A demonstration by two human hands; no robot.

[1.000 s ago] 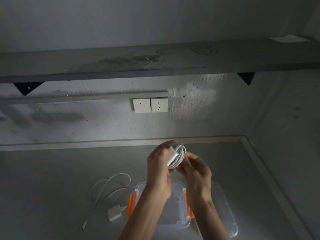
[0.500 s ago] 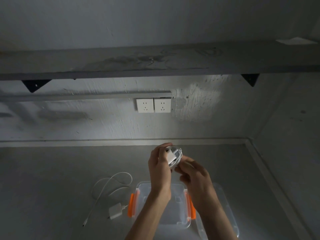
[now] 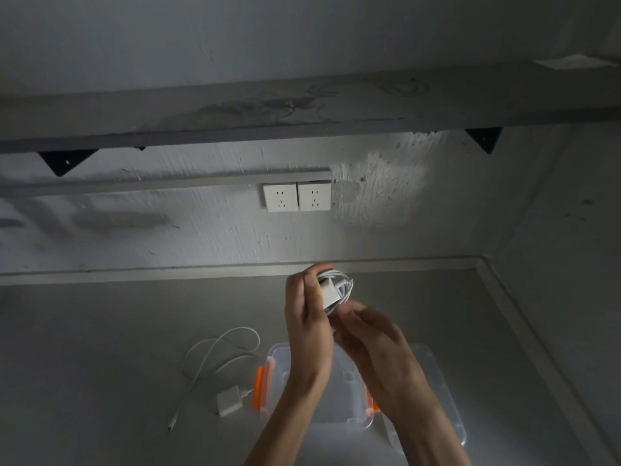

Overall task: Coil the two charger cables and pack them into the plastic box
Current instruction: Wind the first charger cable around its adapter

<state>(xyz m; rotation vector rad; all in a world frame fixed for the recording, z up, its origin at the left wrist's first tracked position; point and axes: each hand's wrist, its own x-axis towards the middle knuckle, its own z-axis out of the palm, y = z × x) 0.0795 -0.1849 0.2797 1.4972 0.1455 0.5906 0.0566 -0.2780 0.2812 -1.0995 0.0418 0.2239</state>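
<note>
**One charger almost wound, one not started**

The first charger is a small white bundle. Its thin cable goes round and round the square white plug in neat loops. It is held up in the air, above the plastic box and near the back wall.

The left hand holds the bundle, with its fingers curled round it from the side. The right hand is just below, and its bent fingers touch the bottom of the bundle. They seem to pinch the loose end of the cable, but the end itself is hidden. I think this coil is nearly done and the end only needs tucking in.

The second charger is not coiled yet. It lies on the table, just left of the box, in big loose loops, with its white plug close to the box's orange clip.

The box is clear and open. Nothing shows inside it, though the arms hide part of it. Its lid lies beside it on the right.

So about half the coiling is left, and all of the packing.
</note>
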